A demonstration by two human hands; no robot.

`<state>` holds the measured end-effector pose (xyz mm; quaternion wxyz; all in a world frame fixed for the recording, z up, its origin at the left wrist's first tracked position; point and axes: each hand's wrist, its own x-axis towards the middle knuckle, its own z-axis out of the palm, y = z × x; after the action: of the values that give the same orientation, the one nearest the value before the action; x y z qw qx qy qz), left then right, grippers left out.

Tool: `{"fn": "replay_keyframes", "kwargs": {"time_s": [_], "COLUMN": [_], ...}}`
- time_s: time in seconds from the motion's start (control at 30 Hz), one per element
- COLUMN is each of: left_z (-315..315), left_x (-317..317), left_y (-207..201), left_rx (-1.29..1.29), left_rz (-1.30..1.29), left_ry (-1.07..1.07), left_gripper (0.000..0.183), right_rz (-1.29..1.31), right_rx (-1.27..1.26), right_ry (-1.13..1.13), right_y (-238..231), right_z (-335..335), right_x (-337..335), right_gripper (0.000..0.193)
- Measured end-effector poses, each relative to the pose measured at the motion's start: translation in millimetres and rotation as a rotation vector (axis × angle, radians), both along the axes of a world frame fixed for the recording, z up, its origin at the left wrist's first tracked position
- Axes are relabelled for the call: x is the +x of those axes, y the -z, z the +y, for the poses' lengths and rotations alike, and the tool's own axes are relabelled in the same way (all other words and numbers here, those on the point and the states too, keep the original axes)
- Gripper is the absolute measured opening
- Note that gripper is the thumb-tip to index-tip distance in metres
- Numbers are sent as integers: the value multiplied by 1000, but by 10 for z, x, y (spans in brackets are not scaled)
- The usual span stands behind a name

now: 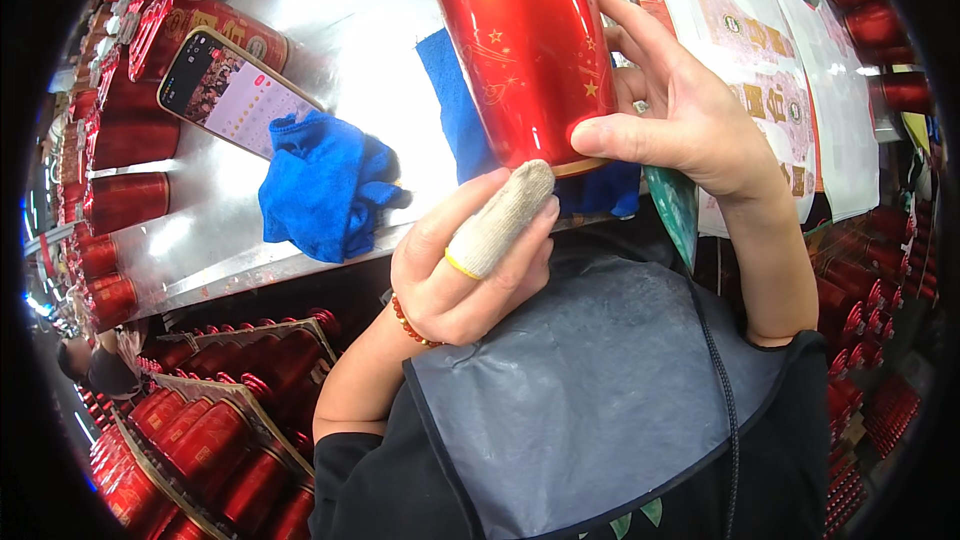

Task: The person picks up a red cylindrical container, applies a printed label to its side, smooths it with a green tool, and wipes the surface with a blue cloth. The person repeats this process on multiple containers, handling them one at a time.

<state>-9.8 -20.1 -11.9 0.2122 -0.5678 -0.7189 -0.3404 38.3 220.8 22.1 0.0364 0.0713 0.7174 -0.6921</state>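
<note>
A large glossy red metal container (525,50), tapering toward me, carries gold stars and a gold rim at its near end. My right hand (680,100) is shut on its right side, thumb near the rim and fingers around the back. At the near end, my left hand (465,270) touches the rim with one outstretched finger in a pale knitted finger sleeve (500,223) with a yellow edge. Its other fingers are partly bent, and I see nothing gripped in them. Beneath the container lies a flat blue cloth (447,105), partly hidden.
A crumpled blue cloth (325,185) lies left, beside a lit phone (230,90) leaning on a red tin (265,40). Right are white sheets with gold prints (765,50) and a green pointed object (673,208). Boxes of red containers (205,435) stand below the metal table (200,250).
</note>
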Motion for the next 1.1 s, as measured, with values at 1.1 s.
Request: {"fn": "replay_keyframes", "kwargs": {"time_s": [1.1], "left_z": [79], "left_x": [40], "left_y": [-13], "left_rx": [140], "left_rz": [-129], "left_ry": [-16], "left_gripper": [33], "right_rz": [-107], "right_rx": [9], "right_ry": [-223], "right_y": [-72], "right_z": [538], "right_x": [-970], "right_gripper": [74]}}
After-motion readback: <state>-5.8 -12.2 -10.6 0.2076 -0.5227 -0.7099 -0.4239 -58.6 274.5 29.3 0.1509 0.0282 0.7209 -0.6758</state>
